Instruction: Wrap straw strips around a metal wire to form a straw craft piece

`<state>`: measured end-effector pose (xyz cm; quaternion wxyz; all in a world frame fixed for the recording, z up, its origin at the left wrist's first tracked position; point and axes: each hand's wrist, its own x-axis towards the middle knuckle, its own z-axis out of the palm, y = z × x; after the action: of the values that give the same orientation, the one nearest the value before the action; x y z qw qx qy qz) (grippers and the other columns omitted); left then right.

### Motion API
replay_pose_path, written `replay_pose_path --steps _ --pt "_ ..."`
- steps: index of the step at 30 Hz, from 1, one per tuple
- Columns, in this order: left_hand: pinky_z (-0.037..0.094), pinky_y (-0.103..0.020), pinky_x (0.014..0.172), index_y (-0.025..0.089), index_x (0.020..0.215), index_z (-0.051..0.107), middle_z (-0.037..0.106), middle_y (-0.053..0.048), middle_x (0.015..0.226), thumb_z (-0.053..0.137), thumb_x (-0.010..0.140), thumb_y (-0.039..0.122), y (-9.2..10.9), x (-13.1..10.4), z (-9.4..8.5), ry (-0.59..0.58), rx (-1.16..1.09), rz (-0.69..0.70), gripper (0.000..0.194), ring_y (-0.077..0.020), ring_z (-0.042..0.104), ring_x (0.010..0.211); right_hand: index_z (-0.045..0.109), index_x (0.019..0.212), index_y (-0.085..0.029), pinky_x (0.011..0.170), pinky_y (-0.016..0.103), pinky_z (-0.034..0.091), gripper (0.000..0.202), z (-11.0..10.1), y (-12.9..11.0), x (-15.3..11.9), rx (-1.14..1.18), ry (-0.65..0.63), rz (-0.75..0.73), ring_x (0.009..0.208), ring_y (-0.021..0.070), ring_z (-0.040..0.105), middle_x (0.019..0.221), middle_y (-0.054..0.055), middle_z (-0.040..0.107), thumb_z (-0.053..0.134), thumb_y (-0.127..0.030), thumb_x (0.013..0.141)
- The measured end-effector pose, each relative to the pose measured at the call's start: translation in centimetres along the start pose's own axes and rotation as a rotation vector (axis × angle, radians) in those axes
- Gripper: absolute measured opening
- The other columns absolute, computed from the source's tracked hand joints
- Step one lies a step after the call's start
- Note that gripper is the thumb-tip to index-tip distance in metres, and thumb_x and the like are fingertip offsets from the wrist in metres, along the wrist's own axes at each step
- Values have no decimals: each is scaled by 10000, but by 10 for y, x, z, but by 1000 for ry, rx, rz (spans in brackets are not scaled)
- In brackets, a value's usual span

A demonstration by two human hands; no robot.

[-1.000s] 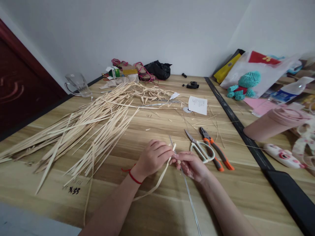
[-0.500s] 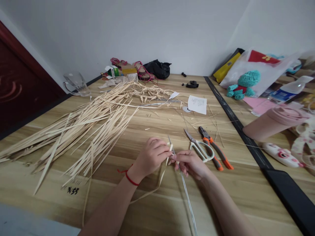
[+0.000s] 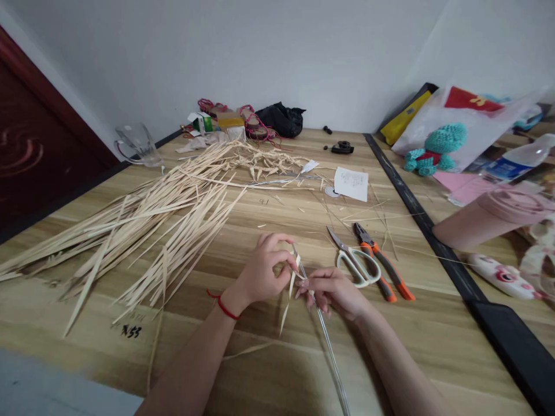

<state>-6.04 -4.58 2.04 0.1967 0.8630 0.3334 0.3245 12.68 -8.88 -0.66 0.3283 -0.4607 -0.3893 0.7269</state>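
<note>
Between my hands is a flat pale straw strip [image 3: 291, 294], one part of it wrapped at the upper end of thin metal wires [image 3: 328, 338]. My left hand [image 3: 269, 268], with a red cord around the wrist, pinches the strip between thumb and a finger, another finger reaching to the wire tip. My right hand [image 3: 336, 292] grips the wires just below the wrap, its fingertips close together. The strip hangs below my left fingers. Right of my right hand lie white-handled scissors [image 3: 359, 267] and orange-grey pliers [image 3: 385, 266].
A large heap of straw strips [image 3: 169, 214] spreads over the left of the table. Braided straw [image 3: 269, 159], a paper note [image 3: 351, 184] and a glass mug [image 3: 137, 144] lie farther back. A pink cup [image 3: 489, 219] and teal crocheted doll [image 3: 437, 147] are at right.
My left fingers have lifted and spread somewhat around the wire tip. The strip's loose part, earlier a long curve towards my left forearm, now hangs more steeply. My right hand stays nearly in place.
</note>
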Motion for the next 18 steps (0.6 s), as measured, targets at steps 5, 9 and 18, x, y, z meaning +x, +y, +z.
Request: replay_pose_path --steps 5,9,18 --pt "308 -396 1003 182 809 650 522 -73 1105 498 655 13 -1 0 -1 -8 -166 -56 274 -220 448 1119 713 690 -87 289 152 354 209 2 2 1 2 -21 7 298 60 461 506 39 642 703 -295 669" --pt "317 -417 1017 196 1006 593 512 -78 1177 508 604 -2 -11 0 1 29 -581 -174 456 -242 433 1166 715 700 -87 284 148 345 218 2 0 0 8 -20 -4 294 54 456 512 42 644 696 -303 682" --pt "416 -385 954 140 1158 555 616 -134 1138 585 814 236 -9 9 13 146 -1363 -681 359 -218 587 1033 710 686 -86 276 145 352 216 4 -1 0 69 -18 -14 291 55 458 509 42 641 723 -300 664"
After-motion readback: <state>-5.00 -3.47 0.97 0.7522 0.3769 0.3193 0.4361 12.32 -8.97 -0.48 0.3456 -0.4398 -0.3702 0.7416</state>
